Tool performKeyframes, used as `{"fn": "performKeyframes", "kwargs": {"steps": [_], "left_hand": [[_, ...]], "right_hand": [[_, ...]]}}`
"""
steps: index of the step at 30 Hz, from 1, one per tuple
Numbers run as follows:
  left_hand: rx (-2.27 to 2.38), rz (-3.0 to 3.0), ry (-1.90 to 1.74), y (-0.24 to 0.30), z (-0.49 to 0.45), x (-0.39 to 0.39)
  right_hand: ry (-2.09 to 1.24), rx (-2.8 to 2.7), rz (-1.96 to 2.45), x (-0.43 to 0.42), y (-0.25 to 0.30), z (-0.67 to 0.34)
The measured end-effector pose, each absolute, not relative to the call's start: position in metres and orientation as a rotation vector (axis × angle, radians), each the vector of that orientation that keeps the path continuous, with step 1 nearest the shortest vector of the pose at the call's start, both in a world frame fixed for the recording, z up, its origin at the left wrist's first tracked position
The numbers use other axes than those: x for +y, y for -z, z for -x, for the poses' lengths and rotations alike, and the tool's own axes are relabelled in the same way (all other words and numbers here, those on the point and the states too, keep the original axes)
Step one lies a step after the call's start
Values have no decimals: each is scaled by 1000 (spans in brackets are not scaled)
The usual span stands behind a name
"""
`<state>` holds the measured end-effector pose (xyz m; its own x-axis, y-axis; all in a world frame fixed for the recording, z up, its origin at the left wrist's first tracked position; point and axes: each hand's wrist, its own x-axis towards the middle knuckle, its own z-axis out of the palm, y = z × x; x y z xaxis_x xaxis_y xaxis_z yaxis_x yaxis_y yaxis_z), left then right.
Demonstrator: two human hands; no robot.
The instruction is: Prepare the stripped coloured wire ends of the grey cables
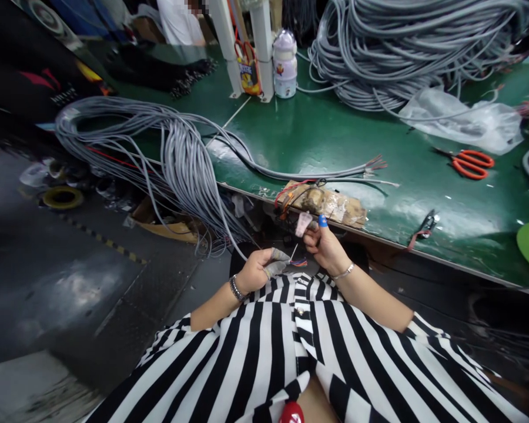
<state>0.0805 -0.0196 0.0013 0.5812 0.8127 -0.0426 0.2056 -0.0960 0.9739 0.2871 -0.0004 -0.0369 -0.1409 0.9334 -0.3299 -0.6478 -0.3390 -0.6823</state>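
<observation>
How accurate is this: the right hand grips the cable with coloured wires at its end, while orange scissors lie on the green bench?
Not quite: the head view shows the left hand gripping that cable with coloured wires at its end. Orange scissors do lie on the green bench.

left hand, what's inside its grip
A gray cable runs into the left hand, and thin coloured wires stick out past its covered fingertips. The stretch between is hidden inside the grip.
</observation>
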Motion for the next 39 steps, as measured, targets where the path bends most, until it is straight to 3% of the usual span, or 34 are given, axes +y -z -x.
{"fn": "performKeyframes", "kwargs": {"steps": [6, 11, 19, 27, 39], "left_hand": [[975, -1751, -636, 13, -73, -11], [1079, -2199, -468, 25, -68, 17], [1195, -2462, -834, -30, -90, 107], [1249, -3023, -157, -58, -140, 184], [1445, -2777, -897, -102, -147, 191]], "right_hand": [[-1751, -375, 875, -1, 32, -286], [-1699, -369, 950, -5, 37, -290], [-1636, -392, 972, -13, 42, -294], [-1614, -474, 1013, -20, 45, -293], [-1652, -535, 1080, -21, 48, -287]]}}
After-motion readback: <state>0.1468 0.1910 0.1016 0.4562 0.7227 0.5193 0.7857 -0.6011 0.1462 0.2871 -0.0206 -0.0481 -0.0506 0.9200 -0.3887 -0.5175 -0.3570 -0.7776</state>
